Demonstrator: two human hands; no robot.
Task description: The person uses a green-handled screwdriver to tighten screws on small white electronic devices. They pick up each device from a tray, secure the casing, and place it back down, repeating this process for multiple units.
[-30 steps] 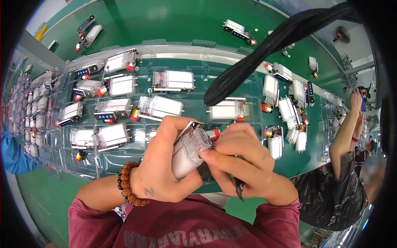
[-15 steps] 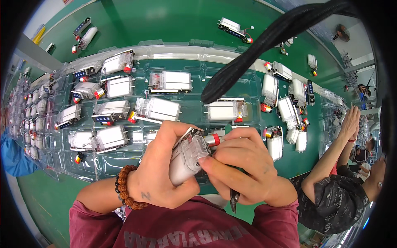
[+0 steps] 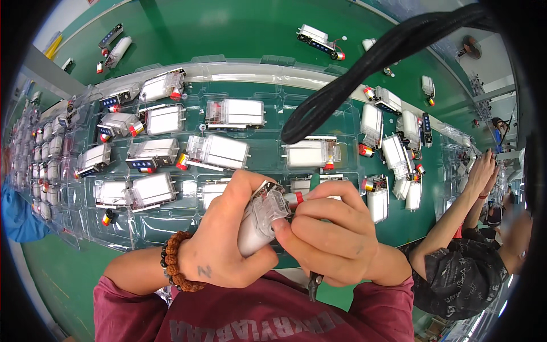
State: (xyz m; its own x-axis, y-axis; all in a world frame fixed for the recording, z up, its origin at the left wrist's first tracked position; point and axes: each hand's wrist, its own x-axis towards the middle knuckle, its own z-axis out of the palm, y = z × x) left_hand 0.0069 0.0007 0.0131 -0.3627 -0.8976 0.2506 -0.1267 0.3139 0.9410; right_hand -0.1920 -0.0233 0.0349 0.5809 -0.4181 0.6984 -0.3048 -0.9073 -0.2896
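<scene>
Fingers [image 3: 288, 228] pinch white clear-capped unit [image 3: 256, 219] above tray [image 3: 262, 74].

The left hand [image 3: 219, 251] wraps around a small white device with a clear plastic end [image 3: 259, 219] and holds it up, close to the chest. The right hand [image 3: 333, 236] touches the clear end with its fingertips [image 3: 282, 225], and a dark tool tip [image 3: 312, 285] sticks out below this hand. A brown bead bracelet [image 3: 174, 262] sits on the left wrist. Behind the hands, a clear plastic tray [image 3: 256, 68] lies on the green table [image 3: 228, 23], with many similar white devices in its compartments. A thick black cable [image 3: 364, 62] crosses the upper right. At the right edge, another person in a dark shirt [image 3: 461, 285] raises an arm.
</scene>
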